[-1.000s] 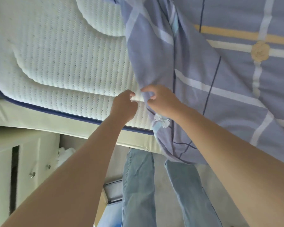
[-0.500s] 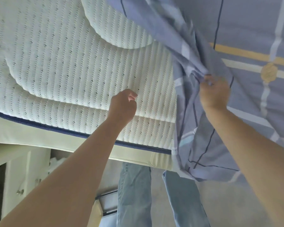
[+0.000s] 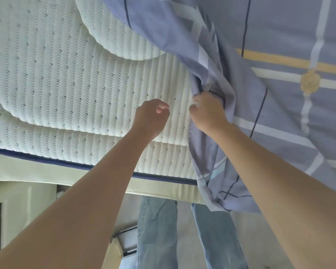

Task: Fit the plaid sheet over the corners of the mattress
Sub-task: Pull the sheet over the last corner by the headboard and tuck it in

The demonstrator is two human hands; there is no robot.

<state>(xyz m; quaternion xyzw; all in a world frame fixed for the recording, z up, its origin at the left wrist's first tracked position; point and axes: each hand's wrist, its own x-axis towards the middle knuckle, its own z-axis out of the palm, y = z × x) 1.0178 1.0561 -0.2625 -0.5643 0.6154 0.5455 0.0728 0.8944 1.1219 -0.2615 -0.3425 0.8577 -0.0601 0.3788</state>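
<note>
The mattress (image 3: 70, 90) fills the upper left of the view, its white quilted top bare, with a dark blue piping (image 3: 47, 161) running along its near edge. The plaid sheet (image 3: 279, 117) lies over the mattress's right part; its bunched, loose edge runs in folds from the top of the view toward the near edge, where it spills over the piping and hangs down the side of the mattress. That near stretch of mattress edge left of the sheet is uncovered.

The right hand (image 3: 209, 111) grips a gathered fold of the sheet's edge, fingers curled into the cloth, just above the mattress top. The left hand (image 3: 150, 117) hovers beside it over the bare quilting, fingers curled in loosely and holding nothing; a narrow gap separates the two hands.

Below the mattress edge stand the person's legs in light blue jeans (image 3: 157, 230) on the floor (image 3: 260, 239), close against the bed side. Left of the legs, a pale cabinet (image 3: 17, 210) sits near the mattress's edge.

A yellow round motif (image 3: 309, 81) is printed on the sheet; no readable writing shows on it.
</note>
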